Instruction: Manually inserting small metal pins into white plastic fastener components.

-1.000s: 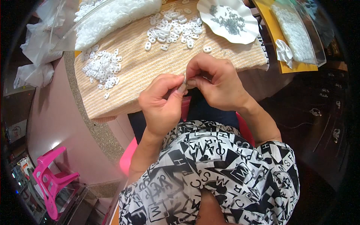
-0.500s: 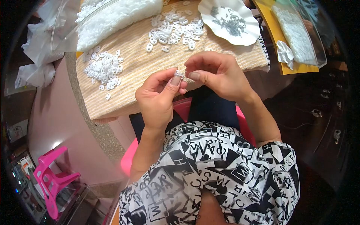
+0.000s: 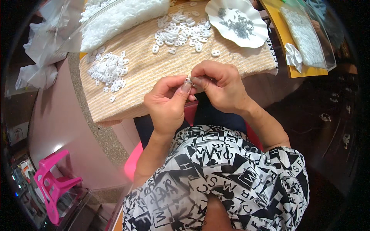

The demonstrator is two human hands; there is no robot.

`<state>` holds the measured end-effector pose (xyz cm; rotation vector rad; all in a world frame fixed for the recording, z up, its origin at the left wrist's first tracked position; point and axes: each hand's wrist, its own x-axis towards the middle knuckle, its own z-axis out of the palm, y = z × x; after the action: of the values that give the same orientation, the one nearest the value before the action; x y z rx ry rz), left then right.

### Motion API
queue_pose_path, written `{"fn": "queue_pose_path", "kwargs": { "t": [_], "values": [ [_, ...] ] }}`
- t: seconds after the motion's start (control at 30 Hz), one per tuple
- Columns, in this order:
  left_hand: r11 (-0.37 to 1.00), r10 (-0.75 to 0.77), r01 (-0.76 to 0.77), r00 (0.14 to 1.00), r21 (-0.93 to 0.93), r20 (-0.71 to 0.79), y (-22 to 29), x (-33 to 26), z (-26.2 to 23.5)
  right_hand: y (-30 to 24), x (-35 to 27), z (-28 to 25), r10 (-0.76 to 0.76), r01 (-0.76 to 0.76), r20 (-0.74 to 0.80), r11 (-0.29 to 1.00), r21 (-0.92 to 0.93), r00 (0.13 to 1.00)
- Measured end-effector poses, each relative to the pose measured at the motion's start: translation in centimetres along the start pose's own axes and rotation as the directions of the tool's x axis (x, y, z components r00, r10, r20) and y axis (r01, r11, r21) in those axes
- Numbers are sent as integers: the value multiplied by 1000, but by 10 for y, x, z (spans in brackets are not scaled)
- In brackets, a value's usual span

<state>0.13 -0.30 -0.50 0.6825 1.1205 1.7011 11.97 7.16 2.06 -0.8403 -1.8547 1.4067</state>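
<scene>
Between the thumb and fingers of my left hand [image 3: 168, 103] is a small white plastic piece [image 3: 188, 79], mostly covered by the fingertips. My right hand [image 3: 224, 87] meets it from the right, its thumb and forefinger pinched against the piece; whether a tiny part sits in that pinch is hidden. Beyond the hands lies a loose heap of white oval two-hole pieces [image 3: 180, 30], with one single oval piece [image 3: 215, 53] nearer to my right hand. Smaller white two-hole pieces [image 3: 108, 70] form a heap at the left. A scalloped white plate [image 3: 259, 35] holds tiny dark grey parts [image 3: 239, 25].
A striped beige cloth [image 3: 133, 86] covers the table. A large clear bag of white pieces [image 3: 121, 25] lies at the far left. Another filled bag [image 3: 303, 36] and crumpled white paper [image 3: 293, 57] rest on a yellow surface at right. A pink stool [image 3: 50, 188] stands at lower left.
My right hand has come in to the left, so its fingertips now touch the piece. The left hand has shifted slightly right and nearer. The single oval piece, mostly hidden before, is now uncovered.
</scene>
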Motion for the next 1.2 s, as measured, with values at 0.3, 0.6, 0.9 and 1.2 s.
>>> {"fn": "queue_pose_path", "kwargs": {
  "t": [0.3,0.6,0.9,1.2],
  "values": [
    [994,107,-106,994,36,-26,-11,0,-2,5,0,8,-49,48,-8,997,-67,999],
    [999,26,-28,997,-20,-66,-5,11,-4,-3,12,-8,170,-179,99,979,92,980],
    [952,-61,24,991,-304,-115,-3,28,-34,12,36,-30,-116,111,9,922,-370,993],
    [923,-69,-21,973,-383,-221,12,36,-54,28,104,29,-397,594,461,340,-729,793]
  ]
}}
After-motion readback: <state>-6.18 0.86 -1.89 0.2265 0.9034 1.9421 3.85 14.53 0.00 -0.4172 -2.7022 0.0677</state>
